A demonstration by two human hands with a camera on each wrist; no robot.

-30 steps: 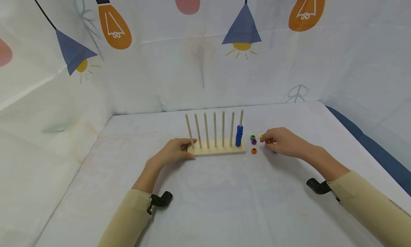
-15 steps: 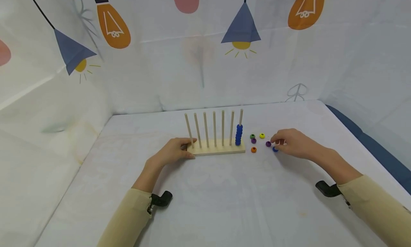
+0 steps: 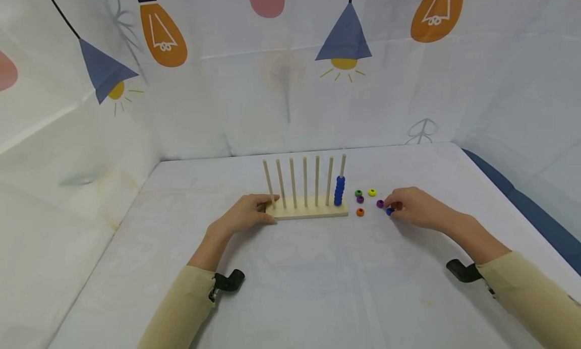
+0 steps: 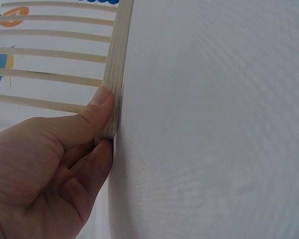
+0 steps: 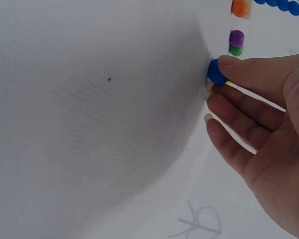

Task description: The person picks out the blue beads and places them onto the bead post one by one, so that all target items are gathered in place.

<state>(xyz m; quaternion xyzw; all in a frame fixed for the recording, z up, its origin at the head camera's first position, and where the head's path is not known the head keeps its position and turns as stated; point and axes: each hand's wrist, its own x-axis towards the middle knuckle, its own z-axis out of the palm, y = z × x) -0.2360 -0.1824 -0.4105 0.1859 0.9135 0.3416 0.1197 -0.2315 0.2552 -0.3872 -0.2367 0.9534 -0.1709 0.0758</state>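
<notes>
In the head view my left hand (image 3: 247, 211) grips the left end of a wooden peg rack (image 3: 295, 214), thumb on the front edge. The left wrist view shows the thumb and fingers round that end of the base (image 4: 118, 64). Several blue beads (image 3: 339, 191) are stacked on the rack's rightmost peg; the other pegs are bare. My right hand (image 3: 417, 208) pinches a loose blue bead (image 5: 217, 72) between thumb and fingers, low at the table. A purple bead (image 3: 380, 204) lies just left of those fingertips.
Loose beads lie between the rack and my right hand: green (image 3: 358, 192), a second purple bead (image 3: 360, 199), orange (image 3: 360, 212) and yellow (image 3: 372, 192). A white cloth covers the table (image 3: 308, 278). A patterned sheet (image 3: 254, 97) hangs behind it.
My right hand has moved right, away from the yellow bead, uncovering it and a purple bead. Its fingers have now come together on the blue bead. The left hand keeps its hold on the rack.
</notes>
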